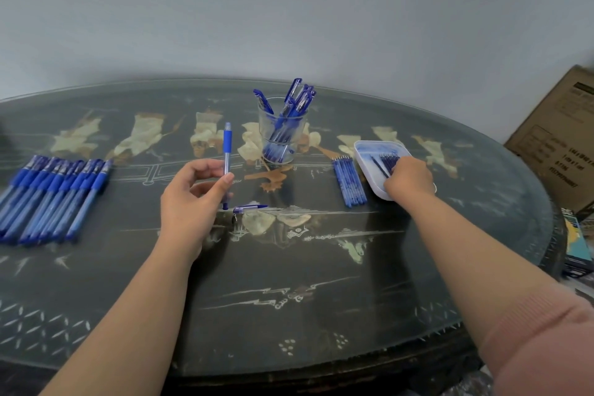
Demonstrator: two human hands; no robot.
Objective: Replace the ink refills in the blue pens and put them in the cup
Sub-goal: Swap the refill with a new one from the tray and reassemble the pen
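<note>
Two bare hands were at work over a dark oval table [289,267] with pale inlaid figures under glass. The left hand [193,190] held a blue pen [227,151] almost upright, pinching its clear barrel between thumb and fingertips, with the blue rubber grip section above the hand and the blue end pointing down toward the tabletop. Just right of that lower end a pen cap [249,208] with a blue clip lay flat on the table, and a tiny part [235,219] sat beside it, too small to identify.

The right hand [408,178] reached into a white tray [363,151], with its fingers curled down over the dark refills [385,161] lying in it. The fingertips were hidden, so I cannot tell whether they had closed on a refill. A row of blue refills [348,180] lay side by side on the table just left of the tray. A pink sleeve [540,341] covered the right upper arm.

Between the hands and further back stood a clear glass cup [283,132] holding several blue pens that leaned against its rim. Far to the left, well apart from the cup, a row of capped blue pens [54,196] lay side by side on the table. A cardboard box [559,138] leaned beyond the table's right edge, against the grey wall
</note>
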